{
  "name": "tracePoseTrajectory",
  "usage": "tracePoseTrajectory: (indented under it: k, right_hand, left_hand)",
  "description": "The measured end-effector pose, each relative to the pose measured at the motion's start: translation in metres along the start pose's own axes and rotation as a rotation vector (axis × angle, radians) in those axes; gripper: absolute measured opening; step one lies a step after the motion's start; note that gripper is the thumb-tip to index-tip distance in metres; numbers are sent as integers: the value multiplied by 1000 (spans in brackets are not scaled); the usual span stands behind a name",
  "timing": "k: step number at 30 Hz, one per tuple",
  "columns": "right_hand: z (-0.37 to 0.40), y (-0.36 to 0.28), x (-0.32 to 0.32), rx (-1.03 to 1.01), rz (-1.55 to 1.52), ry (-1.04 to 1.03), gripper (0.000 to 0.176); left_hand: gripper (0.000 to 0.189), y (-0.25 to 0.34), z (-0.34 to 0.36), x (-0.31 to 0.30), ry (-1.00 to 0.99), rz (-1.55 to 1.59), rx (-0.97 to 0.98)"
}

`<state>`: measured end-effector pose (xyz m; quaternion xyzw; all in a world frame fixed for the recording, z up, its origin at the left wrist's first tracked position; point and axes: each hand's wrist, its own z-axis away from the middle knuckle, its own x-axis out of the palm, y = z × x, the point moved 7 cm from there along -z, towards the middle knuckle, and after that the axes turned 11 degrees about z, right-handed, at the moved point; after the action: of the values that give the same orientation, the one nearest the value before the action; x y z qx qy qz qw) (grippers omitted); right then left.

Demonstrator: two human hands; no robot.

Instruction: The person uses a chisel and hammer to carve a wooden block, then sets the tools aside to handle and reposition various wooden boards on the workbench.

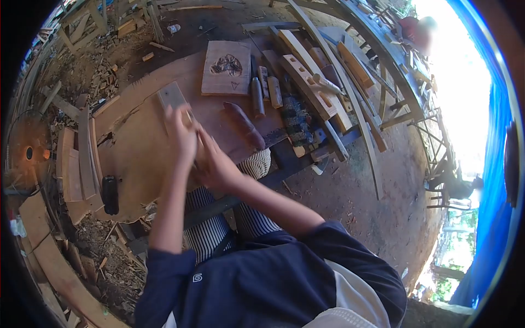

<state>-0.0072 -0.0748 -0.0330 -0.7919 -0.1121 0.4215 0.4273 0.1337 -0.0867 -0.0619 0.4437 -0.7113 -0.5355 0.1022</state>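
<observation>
Over the wooden work table [136, 147], my left hand [183, 131] is closed, its fingers curled near the end of a flat grey-topped block [173, 97] that looks like a sharpening stone. My right hand [216, 164] sits just beside it, fingers bent and pressed in close to the left. Both hands are smeared by motion, and whatever they grip between them is mostly hidden. Beyond them lies a square wooden board [226, 68] with a dark carved pattern. A dark reddish-brown rounded piece [243, 126] rests right of my hands, near several tool handles [257, 98].
Wooden frame pieces with slots [311, 82] and long strips [350, 104] are stacked at the right. On the table's left lie a black oblong object [111, 195] and curved planks [82, 158]. A fan [30, 153] stands far left. Another person [418, 33] is at upper right.
</observation>
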Motion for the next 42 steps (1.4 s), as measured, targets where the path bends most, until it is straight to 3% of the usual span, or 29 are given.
tracePoseTrajectory:
  k: [2, 3, 4, 8, 11, 14, 16, 19, 22, 27, 28, 29, 32, 36, 39, 40, 42]
  right_hand:
    - [73, -7, 1, -19, 18, -39, 97]
    - [105, -12, 2, 9, 17, -59, 99]
    - [127, -16, 2, 37, 15, -81, 100]
    - [135, -15, 4, 46, 43, -110, 102]
    - [59, 0, 9, -71, 90, -53, 102]
    - [-47, 28, 24, -52, 188, -30, 103]
    - [-108, 36, 26, -46, 182, 1, 104]
    - [-134, 46, 36, -14, 123, -7, 105]
    - [-85, 30, 26, -73, 141, -10, 106]
    - [72, 0, 12, -3, 8, -56, 102]
    - [97, -7, 9, 36, -43, -76, 102]
    - [118, -14, 5, 32, -45, -74, 102]
    - [133, -15, 3, 77, 53, -120, 104]
    - [58, -3, 8, -14, 99, -78, 106]
    - [-48, 23, 23, -19, 153, -45, 104]
    - [-84, 27, 23, -49, 171, 37, 100]
    - [-136, 37, 28, 65, 194, -43, 103]
  left_hand:
    - [42, 48, 70, -8, -80, 92, -167]
    - [39, 60, 97, -8, -140, -7, -98]
    - [35, 72, 119, -9, -145, 76, -157]
    - [34, 75, 129, -13, -94, 34, -190]
    - [30, 28, 63, -9, -35, -62, -73]
    - [26, -29, -52, -3, -76, -54, -32]
    - [34, -95, -121, 6, -86, 115, -53]
    - [33, -87, -137, -4, 36, 5, -111]
    - [35, -76, -94, -1, -83, 54, -99]
    - [41, 40, 67, -2, -207, 10, -130]
    - [42, 49, 93, -2, -168, 134, -236]
    - [39, 58, 114, -1, -176, 120, -199]
    - [35, 67, 136, -3, -164, 67, -213]
    - [32, 33, 64, -3, -96, 38, -112]
    - [31, -28, -53, 0, -125, -15, -26]
    - [31, -48, -94, 3, -153, 109, -81]
    - [29, -118, -152, 12, -124, 192, -59]
